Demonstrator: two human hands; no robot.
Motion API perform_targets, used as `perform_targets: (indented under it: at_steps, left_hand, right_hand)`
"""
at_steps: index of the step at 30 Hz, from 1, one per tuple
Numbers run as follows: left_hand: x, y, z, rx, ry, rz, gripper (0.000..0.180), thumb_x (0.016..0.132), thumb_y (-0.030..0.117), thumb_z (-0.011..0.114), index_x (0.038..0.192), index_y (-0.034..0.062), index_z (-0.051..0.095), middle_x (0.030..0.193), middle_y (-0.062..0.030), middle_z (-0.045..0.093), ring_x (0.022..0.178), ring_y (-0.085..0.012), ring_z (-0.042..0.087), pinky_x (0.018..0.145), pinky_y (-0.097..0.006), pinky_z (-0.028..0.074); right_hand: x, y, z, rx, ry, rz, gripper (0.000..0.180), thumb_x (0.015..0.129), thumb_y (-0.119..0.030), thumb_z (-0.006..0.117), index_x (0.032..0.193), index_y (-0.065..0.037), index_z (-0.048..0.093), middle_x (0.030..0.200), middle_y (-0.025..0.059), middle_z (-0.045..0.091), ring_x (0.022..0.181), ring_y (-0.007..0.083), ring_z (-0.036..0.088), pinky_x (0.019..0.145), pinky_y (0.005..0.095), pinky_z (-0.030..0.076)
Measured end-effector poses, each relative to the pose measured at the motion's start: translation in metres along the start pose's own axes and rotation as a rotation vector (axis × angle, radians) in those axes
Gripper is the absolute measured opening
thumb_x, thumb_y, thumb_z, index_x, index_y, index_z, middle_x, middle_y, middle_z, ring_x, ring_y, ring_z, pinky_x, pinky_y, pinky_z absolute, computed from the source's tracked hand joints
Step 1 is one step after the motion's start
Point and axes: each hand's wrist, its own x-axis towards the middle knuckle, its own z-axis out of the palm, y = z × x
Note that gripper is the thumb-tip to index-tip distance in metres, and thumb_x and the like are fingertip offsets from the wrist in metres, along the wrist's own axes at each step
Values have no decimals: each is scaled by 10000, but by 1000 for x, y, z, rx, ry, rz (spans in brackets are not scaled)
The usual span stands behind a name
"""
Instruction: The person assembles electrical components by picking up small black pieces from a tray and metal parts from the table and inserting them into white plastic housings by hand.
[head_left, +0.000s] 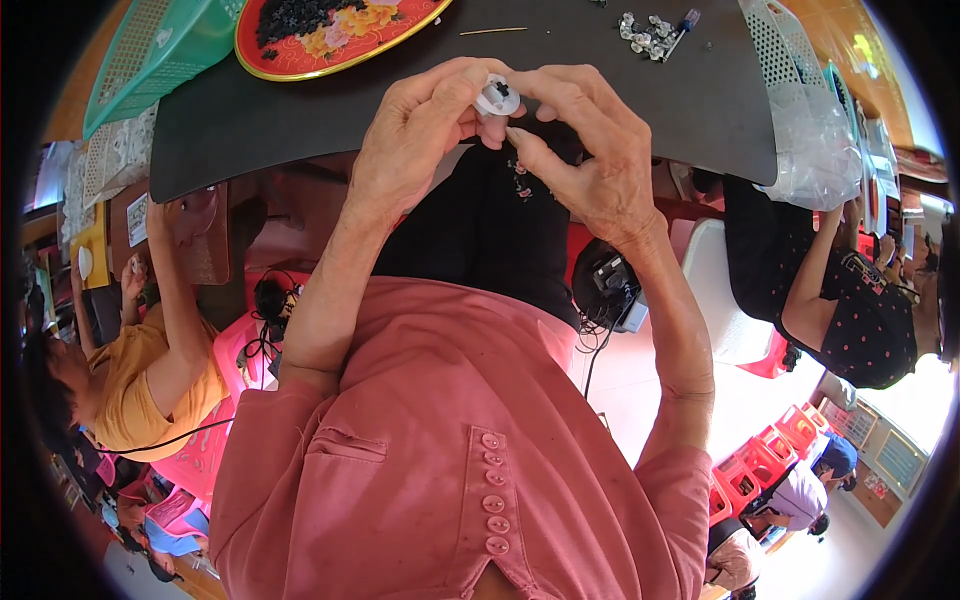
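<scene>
white round piece (pixel 491 102) in fingers (pixel 455 97), dark table (pixel 700 110), red stools (pixel 762 456), people seated nearby (pixel 165 385)

No readable text here, tbh. Card (pixel 137 222) off the table's (pixel 270 130) left corner and patch (pixel 864 274) past its right: marks too tiny to make out.

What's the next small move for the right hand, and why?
Probably bring a fingertip of the right hand onto the small black piece and press lightly: the left hand grips the white round piece, the black piece shows against it, and the right fingers are close by. Whether it's fully seated, I can't tell.
</scene>
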Motion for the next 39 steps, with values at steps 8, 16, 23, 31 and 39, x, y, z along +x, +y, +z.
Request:
perform_targets:
  at_steps: [8, 16, 23, 31, 39]
  left_hand:
    - [0, -2, 0, 23, -31, 52, 340, 995, 241, 393, 1051, -33, 587, 840, -48, 574, 718, -101, 514, 693, -241, 459]
    - [0, -4, -1, 166, -28, 70, 343, 993, 246, 400, 1027, -43, 582, 817, -43, 555, 706, -90, 513, 656, -225, 443]
    - [2, -7, 0, 80, -51, 75, 335, 990, 231, 400, 1037, -52, 574, 840, -52, 568, 703, -97, 512, 660, -228, 447]
    - [2, -5, -2, 64, -32, 62, 320, 987, 218, 411, 1043, -51, 577, 853, -48, 576, 713, -88, 518, 674, -225, 454]
    - [-7, 1, -7, 63, -40, -2, 303, 981, 230, 430, 1084, -23, 562, 878, -57, 580, 717, -95, 531, 702, -241, 463]
  right_hand:
    - [-6, 6, 8, -37, 29, -20, 356, 693, -12, 686, 1041, -70, 636, 917, 70, 580, 789, 220, 581, 680, 319, 491]
    - [1, 5, 5, -173, 26, -162, 310, 689, -2, 682, 989, -77, 663, 817, 55, 586, 749, 206, 575, 661, 303, 472]
    - [-5, 16, 1, 211, -68, 148, 366, 690, 25, 620, 1040, -77, 653, 798, 56, 606, 702, 159, 578, 644, 266, 483]
    - [-3, 10, 5, 129, -41, 84, 401, 695, 47, 600, 1074, -77, 647, 836, 69, 619, 689, 155, 564, 671, 254, 480]
    - [-11, 11, 10, 320, 39, 252, 367, 759, 97, 570, 1105, -19, 610, 805, 19, 587, 682, 70, 522, 645, 227, 452]
